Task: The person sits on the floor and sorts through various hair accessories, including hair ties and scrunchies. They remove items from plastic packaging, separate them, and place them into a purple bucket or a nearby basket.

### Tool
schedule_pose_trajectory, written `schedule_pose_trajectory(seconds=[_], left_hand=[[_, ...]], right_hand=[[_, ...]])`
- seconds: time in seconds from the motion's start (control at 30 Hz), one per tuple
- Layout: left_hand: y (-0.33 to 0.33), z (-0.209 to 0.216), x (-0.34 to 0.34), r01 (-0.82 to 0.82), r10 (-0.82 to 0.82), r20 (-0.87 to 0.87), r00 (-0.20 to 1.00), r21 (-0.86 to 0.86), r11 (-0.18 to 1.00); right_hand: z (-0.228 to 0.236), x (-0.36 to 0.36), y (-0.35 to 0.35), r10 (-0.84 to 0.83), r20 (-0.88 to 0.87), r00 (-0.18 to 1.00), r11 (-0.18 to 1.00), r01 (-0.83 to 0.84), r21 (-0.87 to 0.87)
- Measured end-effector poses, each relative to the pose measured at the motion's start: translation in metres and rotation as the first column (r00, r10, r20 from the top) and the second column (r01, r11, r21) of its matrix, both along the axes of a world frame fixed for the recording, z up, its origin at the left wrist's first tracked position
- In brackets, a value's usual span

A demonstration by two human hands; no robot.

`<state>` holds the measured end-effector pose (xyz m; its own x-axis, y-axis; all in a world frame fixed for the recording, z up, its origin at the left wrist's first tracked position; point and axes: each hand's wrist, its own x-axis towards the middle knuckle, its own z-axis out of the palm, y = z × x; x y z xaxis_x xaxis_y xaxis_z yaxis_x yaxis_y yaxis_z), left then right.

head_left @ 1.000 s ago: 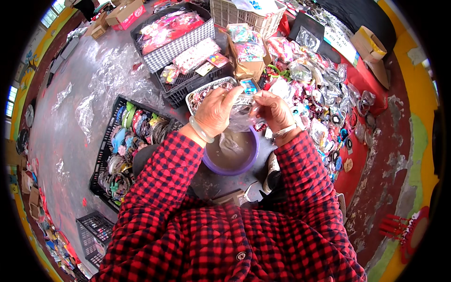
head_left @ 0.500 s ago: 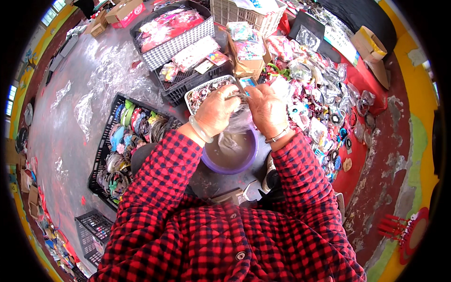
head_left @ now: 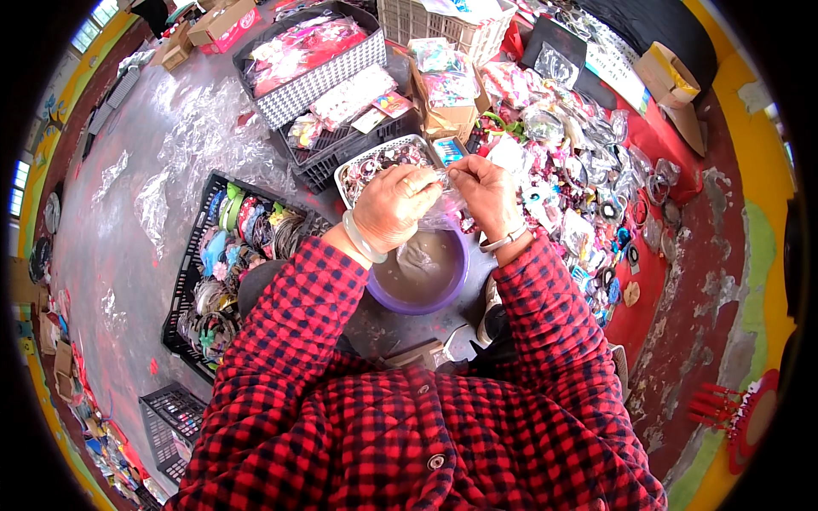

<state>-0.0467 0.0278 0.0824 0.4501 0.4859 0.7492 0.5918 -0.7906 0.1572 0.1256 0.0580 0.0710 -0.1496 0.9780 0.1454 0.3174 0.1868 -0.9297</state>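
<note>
Since the frame half a second back, the right hand point(head_left: 492, 198) has rolled slightly, so more of the blue box point(head_left: 449, 152) shows beyond its fingertips, while the left hand point(head_left: 396, 204) has barely shifted. Between them hangs a clear bag point(head_left: 439, 211), to the right of the left fingers and just left of the right hand, its long axis seeming to run from the fingertips down toward the body (limp film makes that hard to fix). Left fingers are curled together around its gathered part; right thumb and forefinger pinch what looks like its upper edge, though the exact grip is too small to tell. Neither hand is plainly nearer, since the film reaches both. Below the bag is a purple basin point(head_left: 415, 309) of cloudy grey-brown liquid, standing on the grey floor point(head_left: 141, 332). Beyond the left hand sits a white basket point(head_left: 342, 187) of small pieces; farther left, a black crate point(head_left: 189, 260) of hairbands. Right of the hands, a loose heap point(head_left: 588, 187) of wrapped trinkets spreads over a red sheet point(head_left: 626, 328).
</note>
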Motion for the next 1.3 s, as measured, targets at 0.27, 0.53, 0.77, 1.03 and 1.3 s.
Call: schedule_pose_trajectory(seconds=[0.27, 0.53, 0.77, 1.03, 1.3], left_hand=[[0.000, 0.003, 0.003, 0.016, -0.014, -0.057, 0.998, 0.029, 0.999], [-0.001, -0.002, 0.003, 0.048, -0.050, -0.116, 0.992, -0.021, 0.999], [-0.002, 0.009, 0.012, 0.025, 0.066, 0.296, 0.953, -0.294, 0.955], [0.013, -0.018, 0.000, 0.003, 0.160, 0.247, 0.956, -0.552, 0.834], [0.008, -0.012, 0.000, -0.244, 0.232, -0.081, 0.969, -0.203, 0.948]], right_hand=[[0.006, -0.003, -0.002, -0.123, -0.130, 0.984, 0.984, 0.104, -0.144], [-0.010, 0.002, 0.008, -0.132, -0.231, 0.964, 0.951, 0.058, -0.304], [-0.010, 0.014, 0.017, 0.062, -0.135, 0.989, 0.995, -0.071, -0.063], [-0.002, -0.006, 0.003, -0.052, 0.128, 0.990, 0.928, 0.000, 0.372], [0.014, -0.005, -0.009, -0.151, 0.608, 0.779, 0.785, -0.279, 0.553]])
